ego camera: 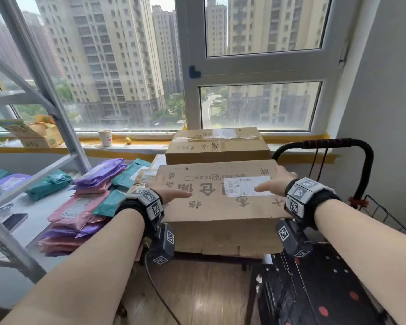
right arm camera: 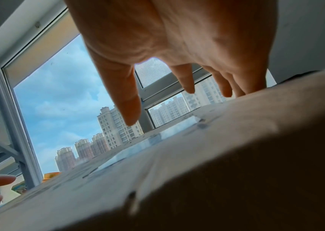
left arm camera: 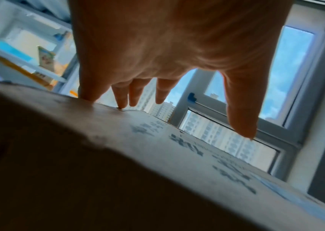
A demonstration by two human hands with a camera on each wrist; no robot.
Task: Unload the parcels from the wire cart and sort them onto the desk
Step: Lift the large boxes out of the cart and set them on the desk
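We see the left hand (ego camera: 168,192) and right hand (ego camera: 275,181) spread flat, fingers straight, on the top face of the printed cardboard box (ego camera: 218,202), one toward each side so that the wide load is steadied evenly; neither hand curls round an edge. The box sits at the counter's (ego camera: 33,216) right end beside the wire cart (ego camera: 382,214), in front of a taped box (ego camera: 217,145). The stacked mailer bags (ego camera: 80,207) occupy the counter's middle, which we judge keeps cartons and soft parcels sorted apart.

High-rise flat used as parcel room: stacked mailers (ego camera: 80,207), boxes (ego camera: 217,146), steel shelving (ego camera: 45,95), tower blocks seen through window (ego camera: 263,26).
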